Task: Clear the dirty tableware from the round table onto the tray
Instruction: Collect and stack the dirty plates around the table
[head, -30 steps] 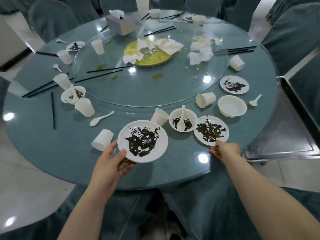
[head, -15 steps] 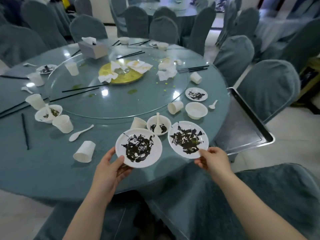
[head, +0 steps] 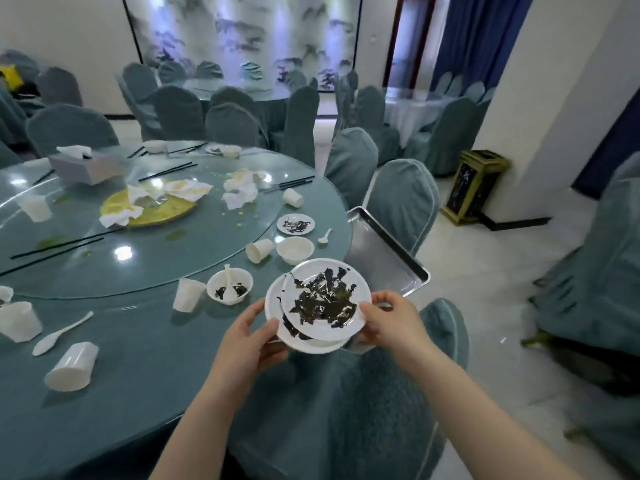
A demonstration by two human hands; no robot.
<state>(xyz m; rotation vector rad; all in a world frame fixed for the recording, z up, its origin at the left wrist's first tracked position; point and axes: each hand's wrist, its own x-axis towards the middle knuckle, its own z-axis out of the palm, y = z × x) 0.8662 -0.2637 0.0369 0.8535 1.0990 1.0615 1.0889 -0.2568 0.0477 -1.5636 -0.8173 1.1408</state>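
Two white plates smeared with dark sauce are stacked in the air over the table's near edge. My right hand (head: 389, 318) pinches the rim of the upper plate (head: 325, 299). Under it sits the lower plate (head: 277, 306), held at its left rim by my left hand (head: 242, 341). The metal tray (head: 384, 258) rests on a chair seat just right of the round table (head: 156, 358), behind the plates. On the table remain a bowl with a spoon (head: 230, 285), an empty bowl (head: 295, 249), a dirty small plate (head: 295, 224), several cups and loose spoons.
A glass turntable (head: 145, 244) carries crumpled napkins, a yellow plate, chopsticks and a tissue box (head: 81, 166). Covered chairs ring the table; one (head: 401, 202) stands behind the tray, another (head: 443, 341) below my right arm. A black-and-gold bin (head: 476, 185) stands by the wall.
Both plates were lifted off the table and brought together, the right one now lying on top of the left one. My view swung up and to the right, toward the tray.
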